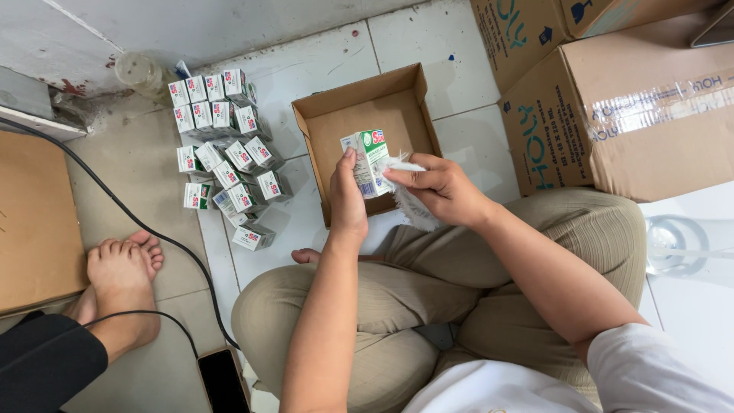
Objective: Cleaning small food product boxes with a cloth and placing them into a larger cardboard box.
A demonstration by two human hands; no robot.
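Lap: person sits cross-legged on the tiled floor (321,69), khaki trousers (428,283), white sleeve (657,367) lowest in view.
Left hand (348,200): grip closed around the left edge of a small white-and-green carton (368,162), held upright above the knees.
Right hand (442,190): grip pinching a white cloth (413,205) against the carton's right side; cloth hangs below the hand.
Carton position: in the air, over the near edge of an open, shallow cardboard tray (367,115) lying on the floor.
Carton stack (222,145): many like cartons in loose rows on the floor, left of the tray, toward the far wall.
Boxes: large taped cardboard box (612,115) at the right, touching the knee.
Phone (223,378): dark, on the floor by the left knee, black cable (130,214) running past.
Other person: bare foot (122,283) and dark sleeve at the left edge.
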